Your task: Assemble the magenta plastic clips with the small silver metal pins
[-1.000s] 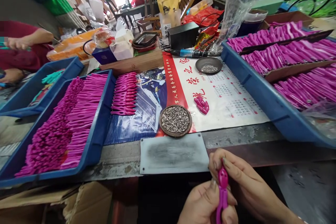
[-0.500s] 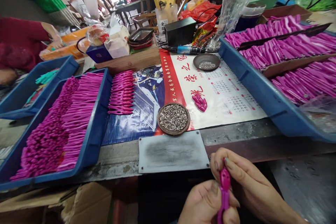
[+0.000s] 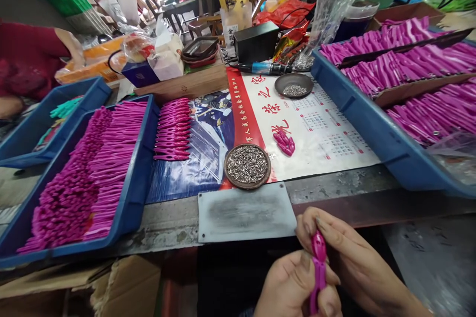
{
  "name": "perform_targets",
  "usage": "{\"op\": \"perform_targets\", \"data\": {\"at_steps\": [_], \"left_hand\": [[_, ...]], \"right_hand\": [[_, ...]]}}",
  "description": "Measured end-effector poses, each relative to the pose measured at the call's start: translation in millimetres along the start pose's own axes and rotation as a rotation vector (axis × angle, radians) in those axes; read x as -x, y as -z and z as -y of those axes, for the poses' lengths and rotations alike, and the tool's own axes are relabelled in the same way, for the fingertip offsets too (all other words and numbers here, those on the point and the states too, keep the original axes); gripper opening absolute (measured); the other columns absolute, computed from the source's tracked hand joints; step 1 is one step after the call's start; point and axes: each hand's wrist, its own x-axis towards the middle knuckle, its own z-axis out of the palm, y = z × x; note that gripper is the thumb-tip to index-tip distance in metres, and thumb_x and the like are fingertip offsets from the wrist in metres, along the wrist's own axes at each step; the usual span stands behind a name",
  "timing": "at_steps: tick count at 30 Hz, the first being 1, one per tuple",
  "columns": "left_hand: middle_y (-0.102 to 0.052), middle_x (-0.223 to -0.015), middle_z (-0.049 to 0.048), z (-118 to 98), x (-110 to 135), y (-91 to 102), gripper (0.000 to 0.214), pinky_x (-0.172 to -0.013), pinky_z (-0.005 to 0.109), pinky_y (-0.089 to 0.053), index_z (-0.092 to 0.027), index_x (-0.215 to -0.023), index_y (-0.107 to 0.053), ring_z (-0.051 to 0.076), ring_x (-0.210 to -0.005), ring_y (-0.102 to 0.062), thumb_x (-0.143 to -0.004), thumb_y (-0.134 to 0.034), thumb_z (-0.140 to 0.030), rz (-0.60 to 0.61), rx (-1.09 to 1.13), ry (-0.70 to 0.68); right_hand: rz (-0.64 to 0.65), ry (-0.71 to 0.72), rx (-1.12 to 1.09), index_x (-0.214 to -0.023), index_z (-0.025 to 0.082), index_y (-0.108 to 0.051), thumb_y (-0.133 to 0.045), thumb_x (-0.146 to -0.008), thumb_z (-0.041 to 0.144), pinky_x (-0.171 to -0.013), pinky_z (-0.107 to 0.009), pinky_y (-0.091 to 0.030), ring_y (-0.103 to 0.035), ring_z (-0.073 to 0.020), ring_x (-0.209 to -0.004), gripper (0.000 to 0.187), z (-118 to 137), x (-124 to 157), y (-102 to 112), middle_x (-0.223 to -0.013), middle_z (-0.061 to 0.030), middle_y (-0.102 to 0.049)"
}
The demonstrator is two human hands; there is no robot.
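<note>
Both my hands hold one magenta soft-plastic frog-shaped piece (image 3: pixel 317 263) upright, below the table's front edge. My left hand (image 3: pixel 293 287) is closed around its lower legs. My right hand (image 3: pixel 345 257) pinches its head between thumb and fingers. Just ahead lies a grey metal plate (image 3: pixel 246 212), and beyond it a round dish of small metal bits (image 3: pixel 247 165). Two loose magenta frog bodies (image 3: pixel 284 141) lie on the calendar sheet (image 3: pixel 327 133).
A blue tray (image 3: pixel 128 203) at left holds several rows of magenta pieces, with a row (image 3: pixel 173 130) beside it. Another blue tray (image 3: pixel 375 129) at right is full of them. A second small dish (image 3: pixel 293 84) and clutter sit behind. A person in red (image 3: pixel 28 62) works at far left.
My hands shifted the frog piece only slightly, staying in the same grip. The view drifted a little. The person at left drew their arm back.
</note>
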Motion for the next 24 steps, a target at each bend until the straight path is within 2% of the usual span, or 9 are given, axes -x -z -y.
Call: {"op": "perform_targets", "data": {"at_steps": [4, 9, 12, 15, 18, 21, 24], "left_hand": [[-0.051, -0.053, -0.0031, 0, 1, 0.3, 0.037, -0.039, 0.019, -0.025, -0.012, -0.084, -0.064, 0.004, -0.036, -0.035, -0.083, -0.067, -0.049, -0.010, -0.024, -0.001], [-0.049, -0.049, -0.0038, 11, -3, 8.7, 0.040, -0.035, 0.018, -0.022, -0.012, -0.081, -0.065, 0.004, -0.031, -0.032, -0.081, -0.067, -0.052, -0.028, 0.011, -0.035], [-0.047, -0.048, -0.0044, 14, -6, 12.5, 0.041, -0.031, 0.017, -0.020, -0.013, -0.079, -0.063, 0.003, -0.029, -0.028, -0.080, -0.067, -0.054, -0.020, 0.033, -0.057], [-0.049, -0.052, -0.0050, 8, -7, 12.6, 0.041, -0.030, 0.017, -0.021, -0.014, -0.082, -0.062, 0.002, -0.030, -0.026, -0.079, -0.068, -0.054, 0.001, 0.032, -0.004], [-0.048, -0.055, -0.0063, 0, -9, 12.1, 0.036, -0.032, 0.016, -0.023, -0.016, -0.086, -0.062, 0.001, -0.030, -0.025, -0.079, -0.069, -0.051, 0.043, 0.046, 0.042], [-0.049, -0.056, -0.0065, -2, -13, 14.4, 0.034, -0.031, 0.015, -0.022, -0.017, -0.087, -0.062, 0.001, -0.030, -0.025, -0.080, -0.070, -0.049, 0.076, 0.072, 0.011], [-0.050, -0.057, -0.0056, 2, -17, 18.2, 0.033, -0.031, 0.016, -0.022, -0.016, -0.086, -0.063, 0.001, -0.030, -0.024, -0.080, -0.069, -0.048, 0.072, 0.108, -0.050]], "right_hand": [[-0.010, 0.013, 0.070, -0.078, 0.020, -0.062, -0.058, -0.096, 0.044, -0.053, -0.020, -0.038, -0.038, -0.0125, -0.060, 0.029, 0, 3, 1, -0.071, 0.0011, -0.048], [0.027, 0.198, 0.520, -0.085, 0.025, -0.060, -0.045, -0.101, 0.044, -0.063, -0.027, -0.043, -0.051, -0.0198, -0.076, 0.030, 1, 17, -1, -0.079, -0.0020, -0.052], [0.047, 0.225, 0.673, -0.088, 0.026, -0.058, -0.038, -0.104, 0.041, -0.069, -0.027, -0.044, -0.054, -0.0192, -0.077, 0.030, 2, 21, -4, -0.081, -0.0012, -0.053], [0.031, 0.202, 0.666, -0.082, 0.025, -0.057, -0.040, -0.103, 0.043, -0.065, -0.025, -0.043, -0.052, -0.0169, -0.070, 0.032, 1, 17, -5, -0.076, 0.0003, -0.053], [-0.052, 0.179, 0.578, -0.081, 0.024, -0.062, -0.051, -0.099, 0.045, -0.063, -0.024, -0.043, -0.052, -0.0162, -0.068, 0.029, -3, 8, -4, -0.074, 0.0004, -0.056], [-0.130, 0.142, 0.448, -0.086, 0.024, -0.066, -0.060, -0.094, 0.044, -0.062, -0.023, -0.043, -0.051, -0.0157, -0.068, 0.023, -9, 2, -2, -0.075, 0.0002, -0.057], [-0.139, 0.136, 0.399, -0.082, 0.022, -0.066, -0.064, -0.092, 0.044, -0.060, -0.022, -0.042, -0.047, -0.0150, -0.066, 0.024, -12, -2, -2, -0.073, 0.0007, -0.054]]}}
